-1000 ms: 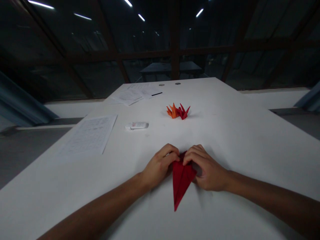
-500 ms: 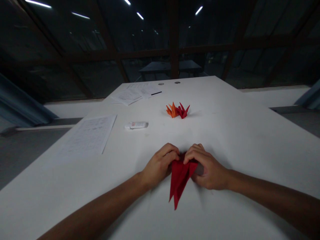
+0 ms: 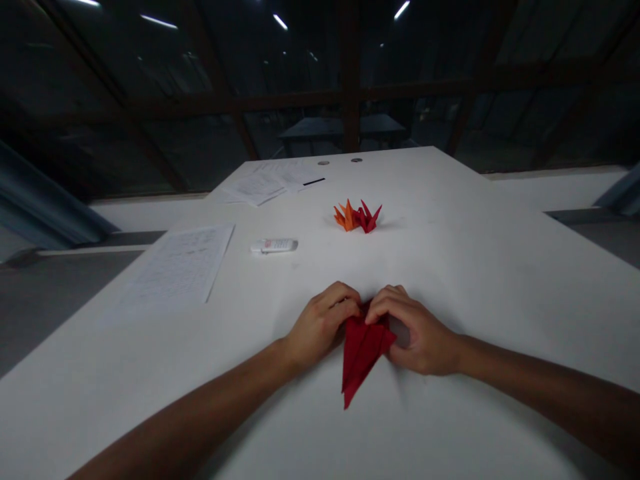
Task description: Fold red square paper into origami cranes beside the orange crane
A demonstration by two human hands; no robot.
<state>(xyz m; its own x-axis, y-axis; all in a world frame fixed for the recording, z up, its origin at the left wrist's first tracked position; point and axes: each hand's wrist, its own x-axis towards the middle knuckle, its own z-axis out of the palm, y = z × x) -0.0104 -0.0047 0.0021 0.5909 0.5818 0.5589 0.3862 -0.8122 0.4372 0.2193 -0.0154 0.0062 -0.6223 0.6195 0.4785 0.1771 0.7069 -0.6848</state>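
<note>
A piece of folded red paper (image 3: 363, 350) is held between both hands above the near part of the white table, its long point directed down toward me. My left hand (image 3: 325, 325) pinches its upper left edge. From the right, my right hand (image 3: 417, 330) grips the top with curled fingers, the thumb low behind a side flap. The fingers cover the upper end of the paper. Farther off stand an orange paper crane (image 3: 346, 217) and a red paper crane (image 3: 369, 218), side by side and touching.
On the white table (image 3: 480, 267), a white glue bottle (image 3: 274, 246) lies left of the cranes. A written sheet (image 3: 175, 267) is at the left edge, with more papers (image 3: 265, 183) and a black strip (image 3: 314, 181) behind. Dark windows border the far side.
The two lower points of the red paper have come closer together, and its tip has swung slightly left and up. Both hands keep their hold.
</note>
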